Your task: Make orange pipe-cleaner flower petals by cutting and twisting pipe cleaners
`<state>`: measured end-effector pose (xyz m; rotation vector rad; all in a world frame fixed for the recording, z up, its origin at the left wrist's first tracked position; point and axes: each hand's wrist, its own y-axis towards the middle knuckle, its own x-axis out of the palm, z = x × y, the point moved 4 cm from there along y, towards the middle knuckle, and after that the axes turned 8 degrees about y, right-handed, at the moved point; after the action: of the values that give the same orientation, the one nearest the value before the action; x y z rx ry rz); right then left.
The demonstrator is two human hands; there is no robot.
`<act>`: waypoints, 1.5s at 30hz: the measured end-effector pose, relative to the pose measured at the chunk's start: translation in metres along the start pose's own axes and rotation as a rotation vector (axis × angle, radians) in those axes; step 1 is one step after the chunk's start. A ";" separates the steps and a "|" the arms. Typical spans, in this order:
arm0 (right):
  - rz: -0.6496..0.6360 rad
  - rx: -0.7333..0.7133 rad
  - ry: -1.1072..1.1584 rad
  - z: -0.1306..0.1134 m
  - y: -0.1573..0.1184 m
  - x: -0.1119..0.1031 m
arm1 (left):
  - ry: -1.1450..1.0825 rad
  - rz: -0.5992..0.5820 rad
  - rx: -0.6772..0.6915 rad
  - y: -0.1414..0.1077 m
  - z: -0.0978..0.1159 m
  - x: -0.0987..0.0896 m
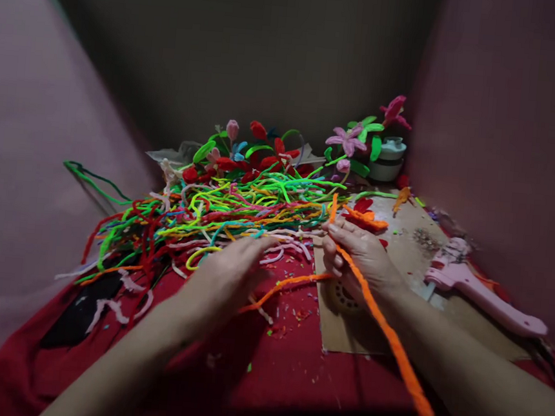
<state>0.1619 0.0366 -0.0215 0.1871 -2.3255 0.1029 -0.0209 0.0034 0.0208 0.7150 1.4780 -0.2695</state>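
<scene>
My right hand (363,257) pinches an orange pipe cleaner (371,300) between thumb and fingers. One end sticks up above the fingertips, and a long length runs down across the wrist towards me. Another orange stretch (290,280) comes out below that hand and reaches left to beside my left hand (230,275). Whether both stretches are one piece is hidden by the right hand. The left hand is smeared by motion over the red cloth, its fingers partly hidden, so its grip is unclear. Beyond it lies a large heap of many-coloured pipe cleaners (259,200).
A pink glue gun (488,294) lies at right on a cardboard sheet (462,321). Pipe-cleaner flowers (346,139) stand at the back near a grey-white container (387,166). Fuzzy scraps litter the red cloth (288,364). Pink drapes (507,137) flank both sides.
</scene>
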 end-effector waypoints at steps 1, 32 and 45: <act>0.029 -0.026 -0.002 -0.001 0.000 -0.001 | -0.080 0.061 0.061 0.003 0.020 -0.003; 0.178 -0.223 0.480 -0.083 0.013 -0.026 | -2.010 0.444 -0.578 0.058 0.001 0.020; 0.129 -0.151 0.540 -0.069 0.017 -0.024 | -2.175 0.477 -0.470 0.057 -0.015 0.020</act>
<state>0.2243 0.0648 0.0080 -0.0629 -1.7952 0.0352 0.0017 0.0611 0.0181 0.0573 -0.7094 -0.1530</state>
